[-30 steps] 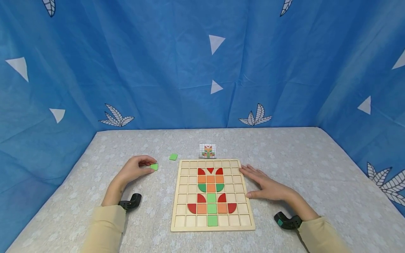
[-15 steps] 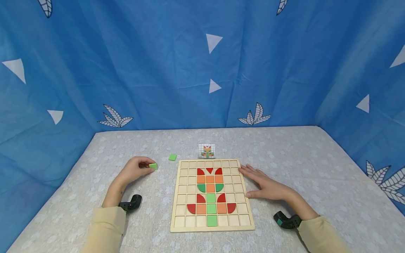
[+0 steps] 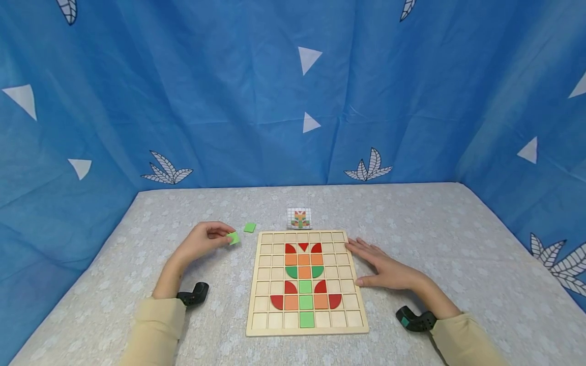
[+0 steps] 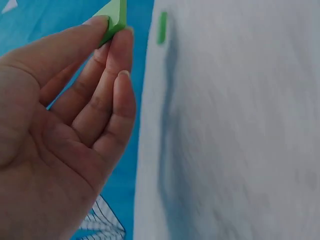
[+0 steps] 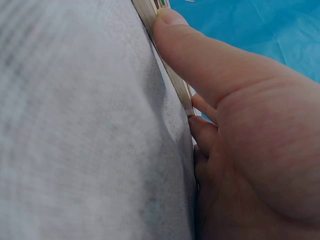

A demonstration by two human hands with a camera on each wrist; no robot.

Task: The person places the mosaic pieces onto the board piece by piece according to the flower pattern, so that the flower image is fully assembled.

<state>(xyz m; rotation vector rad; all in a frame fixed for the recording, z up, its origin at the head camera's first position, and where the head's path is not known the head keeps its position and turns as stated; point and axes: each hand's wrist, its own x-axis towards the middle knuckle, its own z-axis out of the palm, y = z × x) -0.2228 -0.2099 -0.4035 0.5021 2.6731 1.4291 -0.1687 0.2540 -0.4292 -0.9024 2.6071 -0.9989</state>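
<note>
Between thumb and fingertips my left hand [image 3: 206, 240] pinches a light green square tile [image 3: 234, 238], left of the wooden grid board [image 3: 267, 274]. The left wrist view shows the tile [image 4: 117, 15] tilted, one corner up, clear of the cloth. Along the board's right edge rests my right hand [image 3: 386, 267], its fingers extended, thumb and fingertips touching the rim. In the right wrist view the thumb [image 5: 200, 47] lies against the board's side [image 5: 172, 75]. Red, orange, dark green and light green pieces sit in the board's middle cells as a flower figure.
A second light green tile [image 3: 250, 227] lies on the patterned tablecloth [image 3: 403, 218] near the board's far left corner. Behind the board stands a small card [image 3: 299, 218] picturing a similar flower. A blue curtain [image 3: 256, 101] closes off the back and sides.
My left hand turned the green tile between its fingers, then carried it slightly right, towards the board. The right hand has stayed at the board's edge.
</note>
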